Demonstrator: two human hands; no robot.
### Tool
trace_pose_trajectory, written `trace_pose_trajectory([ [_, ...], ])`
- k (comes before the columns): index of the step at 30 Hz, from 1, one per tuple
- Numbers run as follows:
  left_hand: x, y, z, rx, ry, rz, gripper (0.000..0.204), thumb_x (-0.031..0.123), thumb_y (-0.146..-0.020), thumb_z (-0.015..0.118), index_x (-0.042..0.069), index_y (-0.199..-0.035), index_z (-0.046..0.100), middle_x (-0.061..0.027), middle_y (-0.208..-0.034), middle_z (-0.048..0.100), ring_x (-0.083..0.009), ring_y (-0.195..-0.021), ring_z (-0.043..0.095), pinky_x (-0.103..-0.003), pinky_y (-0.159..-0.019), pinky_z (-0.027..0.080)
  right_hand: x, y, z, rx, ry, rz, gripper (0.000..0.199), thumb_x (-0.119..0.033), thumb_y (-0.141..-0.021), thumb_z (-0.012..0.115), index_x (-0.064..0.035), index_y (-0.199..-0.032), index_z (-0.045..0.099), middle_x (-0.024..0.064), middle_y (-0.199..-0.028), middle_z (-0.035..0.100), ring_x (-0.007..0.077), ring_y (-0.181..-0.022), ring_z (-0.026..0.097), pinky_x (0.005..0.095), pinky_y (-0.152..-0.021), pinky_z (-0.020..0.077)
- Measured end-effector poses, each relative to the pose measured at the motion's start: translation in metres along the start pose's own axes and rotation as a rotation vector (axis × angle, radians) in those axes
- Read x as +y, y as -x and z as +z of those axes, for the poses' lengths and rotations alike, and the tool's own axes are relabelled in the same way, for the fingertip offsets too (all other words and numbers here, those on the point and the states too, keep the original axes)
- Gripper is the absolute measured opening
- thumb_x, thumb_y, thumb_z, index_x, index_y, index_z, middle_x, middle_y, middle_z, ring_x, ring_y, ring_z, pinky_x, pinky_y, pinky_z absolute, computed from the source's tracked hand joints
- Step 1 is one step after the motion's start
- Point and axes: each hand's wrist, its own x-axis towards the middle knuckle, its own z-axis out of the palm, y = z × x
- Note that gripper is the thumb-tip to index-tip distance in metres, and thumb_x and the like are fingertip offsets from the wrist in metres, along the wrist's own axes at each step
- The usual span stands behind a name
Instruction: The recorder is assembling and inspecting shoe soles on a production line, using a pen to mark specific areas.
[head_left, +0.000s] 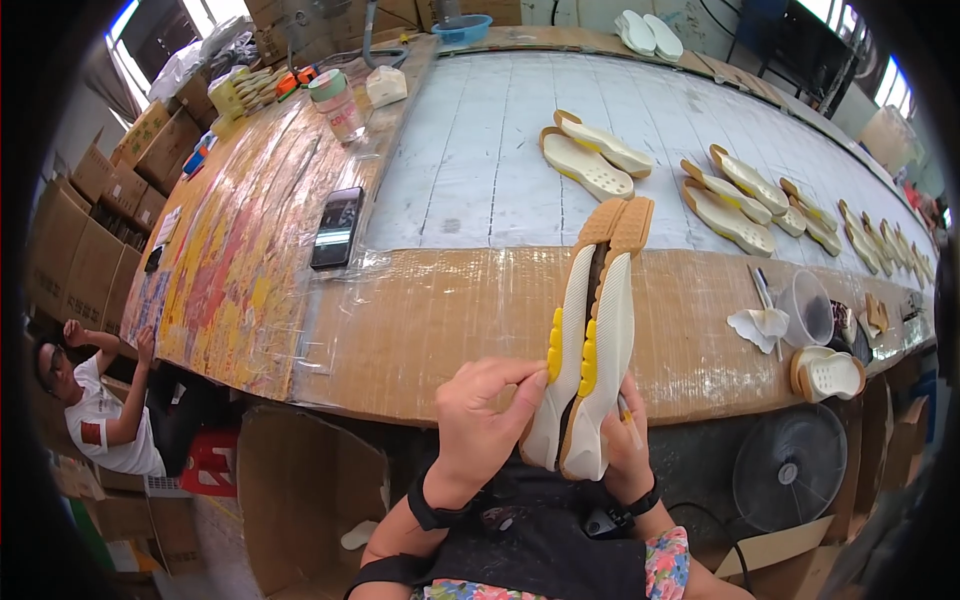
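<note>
A pair of white shoe soles with tan treads and yellow side inserts stands nearly upright before me, above the table's front edge. The two soles are side by side, a dark narrow gap between them. My left hand is closed, its thumb and forefinger pinched at the lower yellow insert of the left sole. On the other side, my right hand grips the pair low down, its fingers partly hidden behind it. A thin, pale, pen-like stick pokes out by the right fingers; its kind is unclear.
Several more soles rest in pairs on the white tabletop. At right are a clear plastic tub, a crumpled tissue and a fan. A phone and jar lie left. Another person sits far left.
</note>
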Motion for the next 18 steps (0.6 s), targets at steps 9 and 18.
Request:
trace_pose_trajectory([
  [9,0.008,-0.006,0.001,-0.077,-0.058,0.027,0.010,0.003,-0.072,0.064,0.001,-0.081,0.066,-0.0080,-0.076,0.065,-0.0143,-0.067,0.058,-0.024,-0.063,0.043,-0.016,0.001,0.007,0.038,0.120,-0.071,0.058,-0.018,-0.079,0.060,0.0021,-0.126,0.032,0.0099,-0.114,0.048,0.0157,-0.103,0.047,0.0288,-0.087,0.0380],
  [18,0.007,-0.004,0.015,0.011,-0.101,0.064,0.006,0.001,-0.070,0.063,0.001,-0.077,0.064,-0.0066,-0.071,0.063,-0.0142,-0.065,0.055,-0.025,-0.061,0.041,-0.012,0.007,-0.009,0.044,0.161,-0.109,0.058,-0.019,-0.079,0.060,0.0024,-0.125,0.033,0.0093,-0.114,0.048,0.0153,-0.103,0.046,0.0284,-0.087,0.0372],
])
